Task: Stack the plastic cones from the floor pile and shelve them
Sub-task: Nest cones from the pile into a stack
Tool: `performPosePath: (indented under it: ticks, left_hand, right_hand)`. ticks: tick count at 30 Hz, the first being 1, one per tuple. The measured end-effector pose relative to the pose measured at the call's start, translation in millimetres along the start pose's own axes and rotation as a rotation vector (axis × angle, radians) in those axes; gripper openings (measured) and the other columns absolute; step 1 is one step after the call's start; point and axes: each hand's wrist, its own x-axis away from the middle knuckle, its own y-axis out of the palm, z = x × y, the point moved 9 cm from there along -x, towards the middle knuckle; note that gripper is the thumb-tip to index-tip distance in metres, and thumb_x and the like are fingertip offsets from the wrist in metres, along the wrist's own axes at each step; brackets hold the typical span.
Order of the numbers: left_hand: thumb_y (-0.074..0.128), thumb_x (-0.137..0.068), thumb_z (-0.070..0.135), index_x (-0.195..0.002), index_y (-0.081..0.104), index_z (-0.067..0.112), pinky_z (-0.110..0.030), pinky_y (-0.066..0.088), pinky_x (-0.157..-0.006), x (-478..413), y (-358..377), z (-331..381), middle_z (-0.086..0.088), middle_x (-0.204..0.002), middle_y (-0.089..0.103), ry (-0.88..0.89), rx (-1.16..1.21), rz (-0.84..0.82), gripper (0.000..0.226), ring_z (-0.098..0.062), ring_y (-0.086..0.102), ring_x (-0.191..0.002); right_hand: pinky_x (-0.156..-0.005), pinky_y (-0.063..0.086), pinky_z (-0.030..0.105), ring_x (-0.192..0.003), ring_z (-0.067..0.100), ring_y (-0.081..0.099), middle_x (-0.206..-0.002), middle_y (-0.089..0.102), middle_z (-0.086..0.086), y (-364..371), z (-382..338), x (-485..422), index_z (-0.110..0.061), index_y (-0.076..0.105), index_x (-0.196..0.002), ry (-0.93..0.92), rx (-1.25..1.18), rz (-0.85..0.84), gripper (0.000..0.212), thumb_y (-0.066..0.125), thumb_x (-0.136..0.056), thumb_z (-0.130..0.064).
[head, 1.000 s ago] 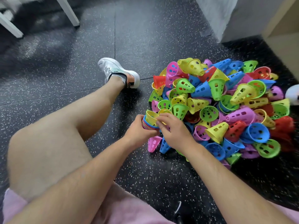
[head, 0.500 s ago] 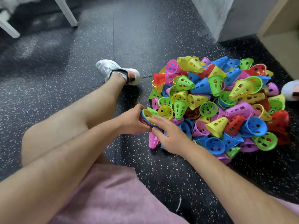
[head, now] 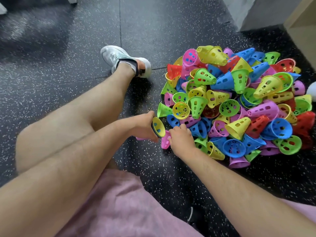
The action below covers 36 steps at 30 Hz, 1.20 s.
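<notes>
My left hand point(head: 145, 128) grips a nested cone stack point(head: 158, 125), yellow mouth facing my right hand point(head: 181, 140) just beside it. That hand curls down against a pink cone point(head: 165, 142); I cannot tell if it holds it. Beyond its fingers lies the cone pile point(head: 239, 103) on speckled black floor point(head: 153, 31).

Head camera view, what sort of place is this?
Probably a gym or sports room: black speckled rubber floor, a big pile of plastic cones, and a sports shoe on the person's foot.

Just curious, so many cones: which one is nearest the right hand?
The pink cone at the near-left edge of the pile, right against the right hand.
</notes>
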Motion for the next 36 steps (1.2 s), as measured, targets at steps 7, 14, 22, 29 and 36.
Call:
performPosePath:
  ticks: [7, 14, 22, 29, 36]
  left_hand:
    - [0.09, -0.071, 0.037, -0.122, 0.041, 0.016, -0.037, 0.051, -0.069, -5.4, 1.8, 0.1, 0.0, -0.101, 0.063, -0.006, -0.037, -0.029, 0.073, -0.022, 0.063, -0.091]
    - [0.085, -0.071, 0.036, -0.117, 0.041, 0.014, -0.032, 0.047, -0.058, -3.0, 3.9, 9.8, -0.005, -0.076, 0.069, -0.011, -0.077, -0.057, 0.068, -0.019, 0.062, -0.071]
    - [0.082, -0.068, 0.036, -0.109, 0.04, 0.015, -0.035, 0.048, -0.056, -2.0, 1.3, 39.6, -0.015, -0.078, 0.076, 0.042, -0.1, -0.057, 0.063, -0.022, 0.064, -0.068]
    - [0.081, -0.069, 0.028, -0.095, 0.057, 0.008, -0.034, 0.056, -0.062, 8.7, -15.9, 86.4, -0.007, -0.062, 0.072, 0.244, 0.094, -0.007, 0.041, -0.021, 0.065, -0.056]
    - [0.089, -0.073, 0.027, -0.111, 0.049, 0.009, -0.026, 0.051, -0.062, 16.4, -15.0, 75.3, -0.005, -0.072, 0.076, 0.185, 0.157, 0.067, 0.058, -0.015, 0.064, -0.063]
  right_hand:
    - [-0.092, 0.042, 0.039, -0.099, 0.023, 0.046, -0.102, 0.061, 0.0, -14.0, 4.7, 0.7, -0.016, 0.063, -0.108, -0.004, -0.158, 0.15, 0.02, 0.048, -0.103, -0.028]
    - [-0.083, 0.048, 0.039, -0.097, 0.023, 0.054, -0.101, 0.059, 0.001, -54.3, 37.1, 47.9, -0.013, 0.069, -0.103, 0.047, -0.563, 0.568, 0.012, 0.06, -0.098, -0.02]
    - [-0.087, 0.05, 0.031, -0.101, 0.019, 0.057, -0.11, 0.058, 0.002, -101.1, 65.6, 67.4, -0.009, 0.068, -0.112, 0.042, -0.666, 0.758, 0.017, 0.058, -0.1, -0.016]
    - [-0.091, 0.045, 0.02, -0.103, 0.012, 0.057, -0.107, 0.061, -0.002, -125.9, 40.9, 85.3, -0.011, 0.069, -0.106, -0.147, -0.634, 0.677, 0.013, 0.06, -0.098, -0.015]
    - [-0.103, 0.031, 0.007, -0.12, 0.001, 0.049, -0.127, 0.056, -0.006, -103.7, 27.4, 89.1, -0.015, 0.061, -0.127, -0.155, -0.776, 0.449, 0.031, 0.053, -0.097, -0.009]
